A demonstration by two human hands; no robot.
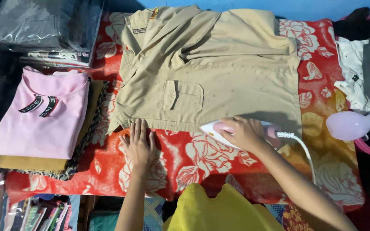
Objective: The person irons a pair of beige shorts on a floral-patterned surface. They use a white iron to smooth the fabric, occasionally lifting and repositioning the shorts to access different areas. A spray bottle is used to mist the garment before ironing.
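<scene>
Nearest: yellow garment (pixel 223 209) at bottom edge, worn by the person. Left hand (pixel 140 145) flat, palm down, fingers (pixel 138 130) extended and close together, gripping nothing; resting on red floral blanket (pixel 185 164), fingertips at hem of khaki shirt (pixel 210 72). Right hand (pixel 243 132) closed around handle of pink-and-white iron (pixel 219 129); iron's tip at shirt's lower hem, white cord (pixel 302 149) trailing right. Shirt spread flat on blanket, centre of view, pocket facing up, collar toward far edge. Left: folded pink top (pixel 39 115) on stack of folded clothes. Right: pale purple spray bottle (pixel 354 125), contents not discernible. Far left: clear plastic bag (pixel 43 23) holding dark folded fabric. Far right: heap of white and dark clothes (pixel 365 64).
</scene>
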